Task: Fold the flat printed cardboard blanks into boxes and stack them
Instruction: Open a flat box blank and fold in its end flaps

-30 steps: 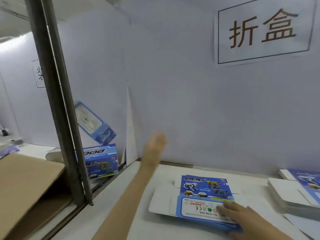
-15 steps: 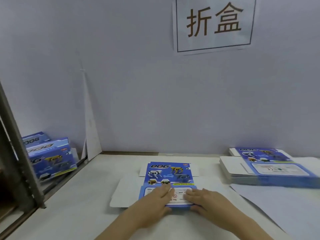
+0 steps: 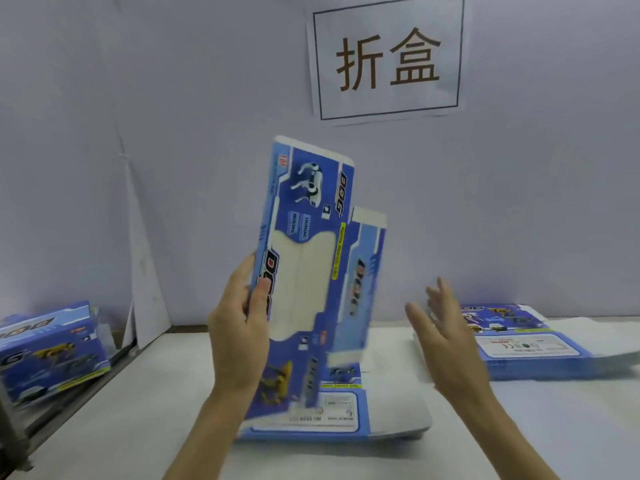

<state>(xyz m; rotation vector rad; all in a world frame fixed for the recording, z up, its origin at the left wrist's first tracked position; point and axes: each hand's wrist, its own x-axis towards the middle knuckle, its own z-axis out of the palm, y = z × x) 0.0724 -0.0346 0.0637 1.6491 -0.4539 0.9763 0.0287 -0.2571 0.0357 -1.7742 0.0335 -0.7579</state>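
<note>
A flat blue printed blank (image 3: pixel 308 258) stands upright in the air over the table, its long side vertical. My left hand (image 3: pixel 239 327) grips its left edge, thumb on the printed face. My right hand (image 3: pixel 446 337) hovers to the right of the blank with fingers spread, touching nothing. Under the raised blank a small pile of flat blanks (image 3: pixel 339 414) lies on the table. A folded blue box (image 3: pixel 52 351) lies at the far left, beyond the table edge.
A thicker stack of flat blanks (image 3: pixel 530 344) sits at the right on the white table (image 3: pixel 138 410). A grey partition wall with a paper sign (image 3: pixel 388 57) closes the back. A metal rail (image 3: pixel 86 382) runs along the table's left edge.
Both hands lay flat on the top blank half a second ago. My left hand has since lifted that blank upright, and my right hand has come off it and moved right.
</note>
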